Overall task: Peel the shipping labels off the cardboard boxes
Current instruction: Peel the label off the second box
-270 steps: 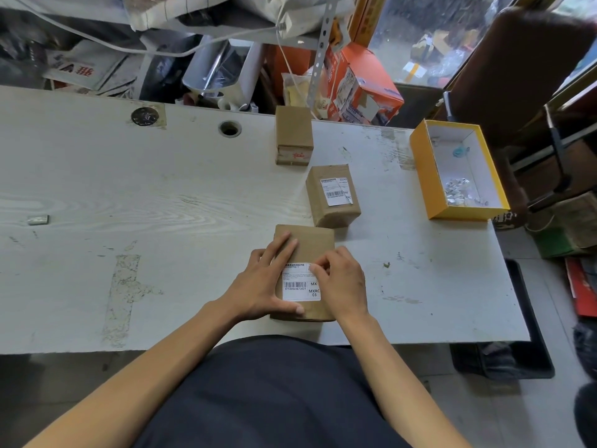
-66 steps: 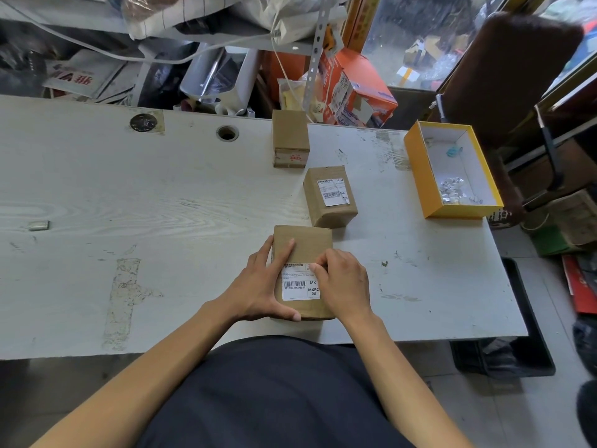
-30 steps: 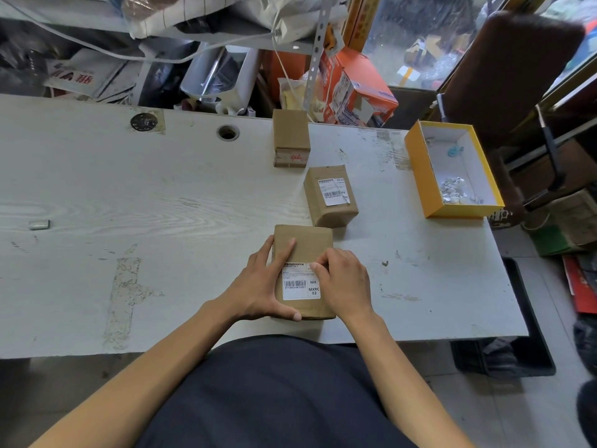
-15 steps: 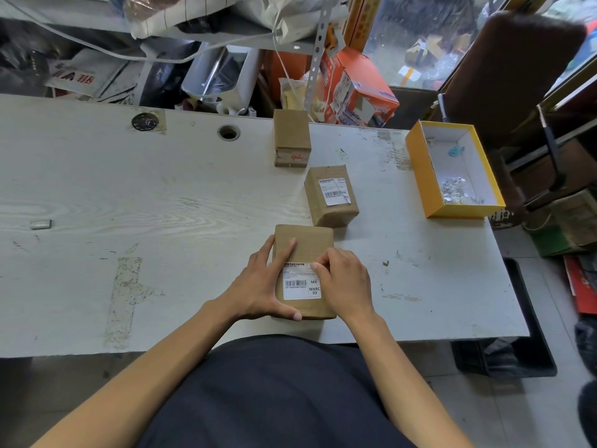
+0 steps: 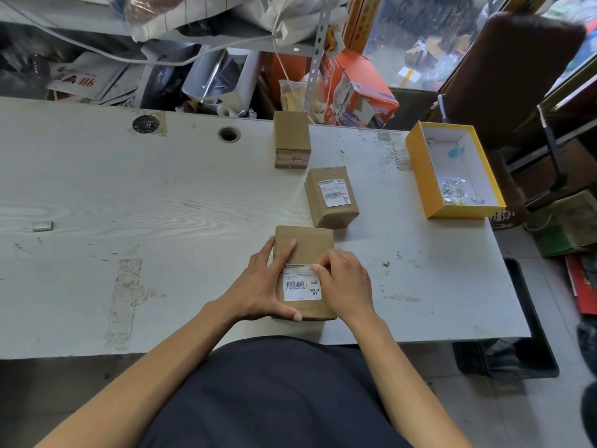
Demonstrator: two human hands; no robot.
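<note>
A: Where is the box being worked on?

B: The nearest box (image 5: 303, 250) lies flat at the front edge of the table (image 5: 161, 202), right before the person. Its white label (image 5: 301, 284) sits on the top face, toward the near end, lying flat as far as I can see.

A: And the hands?

B: The left hand (image 5: 261, 286) holds the box's left side: fingers stretched over the top, thumb curled round the near edge. The right hand (image 5: 347, 281) rests on the right side, fingers curled, with fingertips at the label's upper right corner. Whether they have caught the corner, I cannot tell.

A: Other boxes?

B: A second box (image 5: 331, 197) stands just beyond, carrying its own label (image 5: 334, 193). A third box (image 5: 291, 139) sits farther back, near the table's rear edge.

A: Anything else?

B: A yellow tray (image 5: 420, 176) lies to the right, holding small crumpled bits.
</note>
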